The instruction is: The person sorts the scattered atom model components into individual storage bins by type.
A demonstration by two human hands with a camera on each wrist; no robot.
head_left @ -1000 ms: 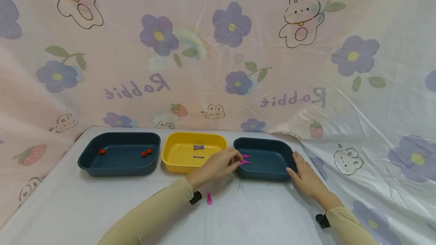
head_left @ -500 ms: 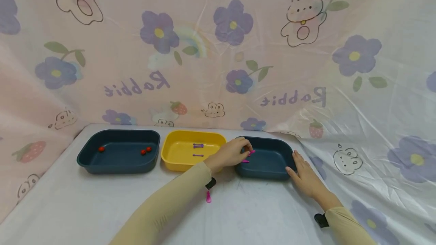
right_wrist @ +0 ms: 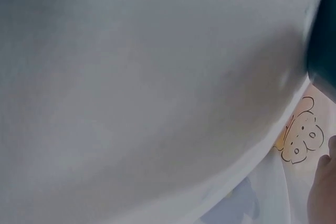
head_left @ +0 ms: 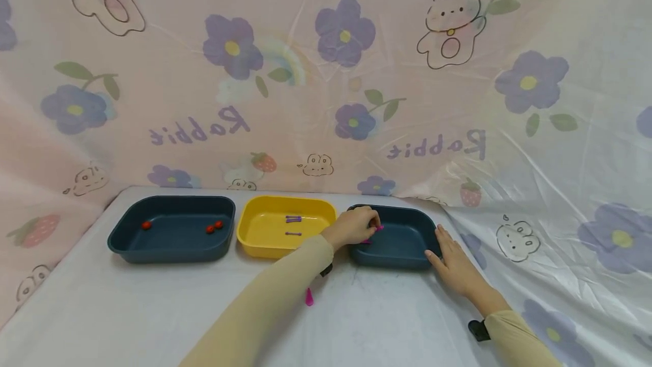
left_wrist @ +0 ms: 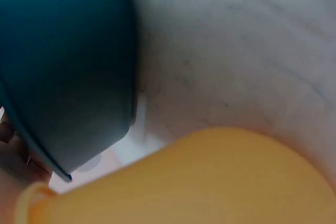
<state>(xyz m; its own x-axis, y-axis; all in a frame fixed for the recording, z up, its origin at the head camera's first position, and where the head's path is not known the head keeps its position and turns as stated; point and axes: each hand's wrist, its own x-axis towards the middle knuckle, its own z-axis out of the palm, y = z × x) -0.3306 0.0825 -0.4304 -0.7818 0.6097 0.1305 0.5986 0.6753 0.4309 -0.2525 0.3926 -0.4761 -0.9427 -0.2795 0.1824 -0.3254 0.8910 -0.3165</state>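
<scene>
In the head view my left hand [head_left: 355,225] reaches over the near left rim of the right dark blue tray [head_left: 402,262]. Its thumb and fingers pinch a small pink piece [head_left: 379,228] inside that tray; the fingers partly cover it. Another pink piece [head_left: 365,241] lies below them, mostly hidden. My right hand [head_left: 457,268] rests with straight fingers against the tray's right side. On the white cloth, near the left sleeve, lies a pink teardrop-shaped piece [head_left: 309,297]. The left wrist view has the left hand's fingers [left_wrist: 21,153] at the tray's edge.
A yellow tray [head_left: 265,252] in the middle holds several small purple bar-shaped pieces [head_left: 293,219]. Left of it, another dark blue tray [head_left: 173,256] contains three small red round pieces [head_left: 146,225]. A printed cloth backdrop [head_left: 285,146] rises behind the trays.
My left hand has moved right, farther into the right tray, and a pink piece has shifted right and up with its fingertips. The right hand has stayed against the tray.
</scene>
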